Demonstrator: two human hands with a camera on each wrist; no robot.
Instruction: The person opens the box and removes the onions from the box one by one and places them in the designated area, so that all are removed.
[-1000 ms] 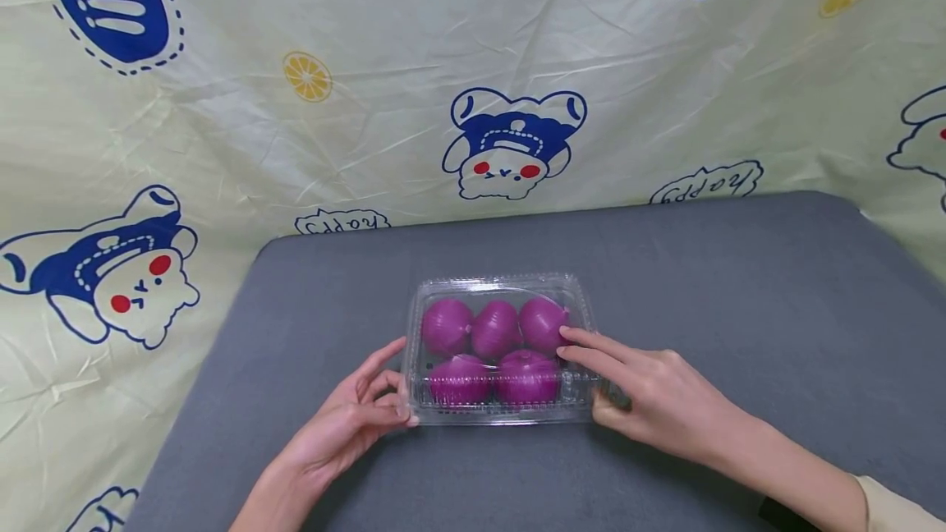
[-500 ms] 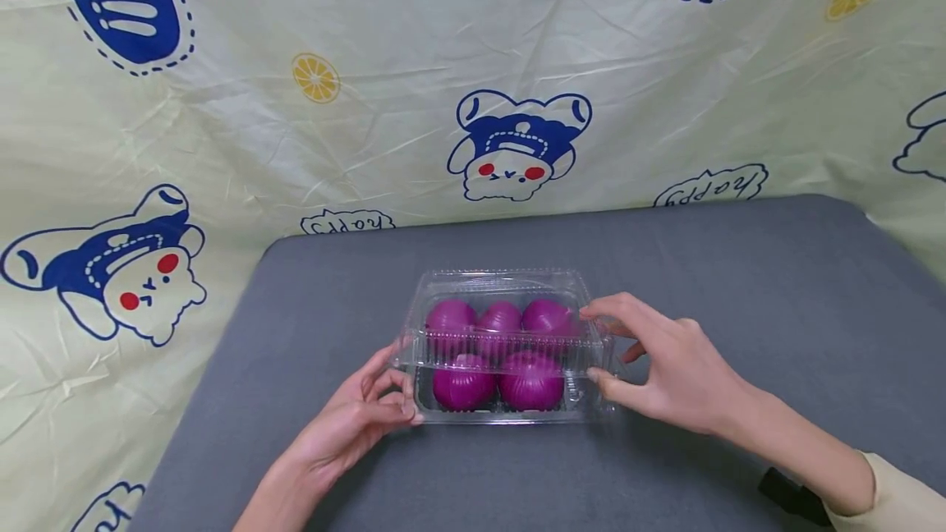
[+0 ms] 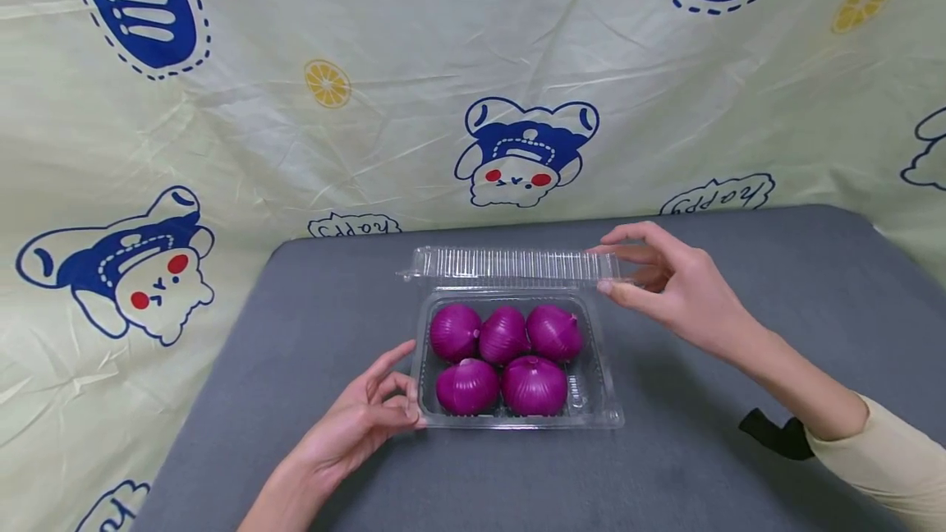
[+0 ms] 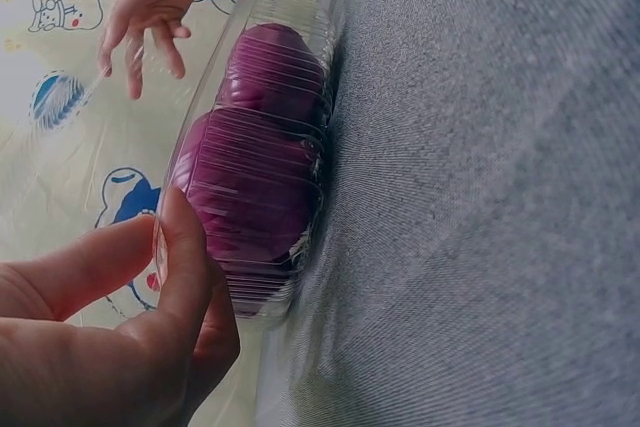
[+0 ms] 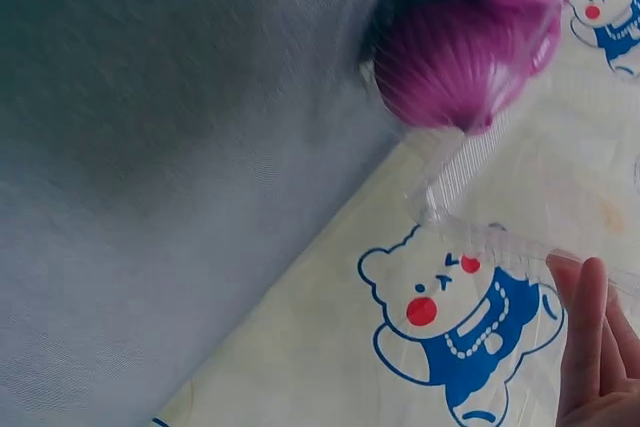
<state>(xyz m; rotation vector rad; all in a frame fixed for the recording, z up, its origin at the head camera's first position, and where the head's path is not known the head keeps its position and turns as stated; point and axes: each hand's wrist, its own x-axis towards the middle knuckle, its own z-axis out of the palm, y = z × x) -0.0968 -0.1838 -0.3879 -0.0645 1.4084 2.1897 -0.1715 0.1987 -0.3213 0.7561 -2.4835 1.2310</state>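
Five round purple onions (image 3: 535, 386) sit in a clear plastic tray (image 3: 597, 401) at the lower middle of the head view, three in the back row and two in the front, close together. A bare patch of tray floor shows at the front right, beside the right-hand front onion. One clear ribbed plastic lid (image 3: 510, 267) stands raised at the tray's far side, leaving the onions uncovered from above.

There are two bare hands. The left hand (image 3: 369, 413), lower left of centre, pinches the tray's left rim between thumb and fingers near the front corner. The right hand (image 3: 683, 282), right of centre, holds the right end of the lid between its thumb and bent fingers, well above the table.

The single grey cloth-covered table (image 3: 347, 302) spreads around the tray on all sides; its far edge crosses mid-frame and its left edge slants to the lower left. One black strip (image 3: 776, 435) lies at lower right, next to a cream sleeve (image 3: 879, 454). Behind hangs a pale printed cloth (image 3: 399, 6) with two yellow citrus slices and two blue ovals along the top.
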